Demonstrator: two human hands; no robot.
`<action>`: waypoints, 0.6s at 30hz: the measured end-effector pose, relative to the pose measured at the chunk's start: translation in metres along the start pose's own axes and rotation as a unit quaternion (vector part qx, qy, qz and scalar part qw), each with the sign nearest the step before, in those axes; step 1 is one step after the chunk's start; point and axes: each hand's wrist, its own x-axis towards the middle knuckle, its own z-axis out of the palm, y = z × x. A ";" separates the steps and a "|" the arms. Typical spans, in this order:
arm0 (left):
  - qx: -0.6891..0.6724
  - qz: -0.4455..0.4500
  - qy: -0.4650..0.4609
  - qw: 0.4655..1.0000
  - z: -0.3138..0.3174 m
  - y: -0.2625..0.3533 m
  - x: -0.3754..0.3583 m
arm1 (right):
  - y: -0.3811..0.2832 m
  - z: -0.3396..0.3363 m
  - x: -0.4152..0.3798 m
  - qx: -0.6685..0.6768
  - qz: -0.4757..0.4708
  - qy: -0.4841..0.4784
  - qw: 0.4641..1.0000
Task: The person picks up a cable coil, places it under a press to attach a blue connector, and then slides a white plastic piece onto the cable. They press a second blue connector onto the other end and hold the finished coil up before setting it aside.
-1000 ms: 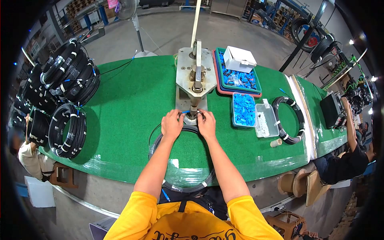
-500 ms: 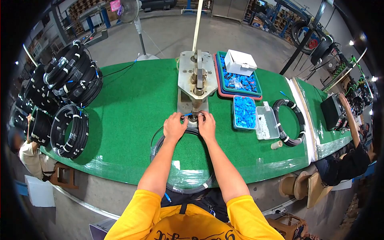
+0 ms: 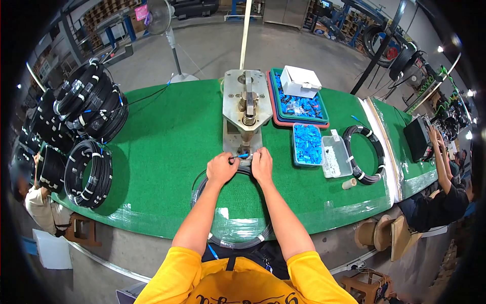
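Note:
A blue connector (image 3: 243, 155) on a black cable sits just at the foot of the metal hand press (image 3: 247, 104). My left hand (image 3: 221, 168) is closed around the cable end beside the connector. My right hand (image 3: 261, 165) is at the press's right side, with its fingers bent and pressed together; what lies between them is hidden. Below both hands a black cable coil (image 3: 237, 245) rests on the green table and hangs over its front edge. A second blue cable end (image 3: 213, 252) hangs near my lap.
To the right stand a tub of blue parts (image 3: 308, 145), a clear tray of small white pieces (image 3: 336, 161), a white box (image 3: 300, 81) on stacked trays and a cable coil (image 3: 378, 154). Coil piles (image 3: 91, 109) stand left. Co-workers sit at both sides; one arm (image 3: 442, 159) shows.
Both hands have come slightly toward me. The blue connector now points further right, at the press foot. At the right, the co-worker's hands have shifted.

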 end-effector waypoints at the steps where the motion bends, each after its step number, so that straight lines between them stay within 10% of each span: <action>1: 0.009 -0.012 -0.035 0.999 -0.002 0.000 0.000 | -0.002 -0.002 -0.001 -0.005 0.012 -0.006 1.000; 18: -0.035 0.137 -0.088 0.986 -0.011 -0.003 -0.023 | -0.025 -0.059 -0.065 -0.157 -0.105 -0.120 0.975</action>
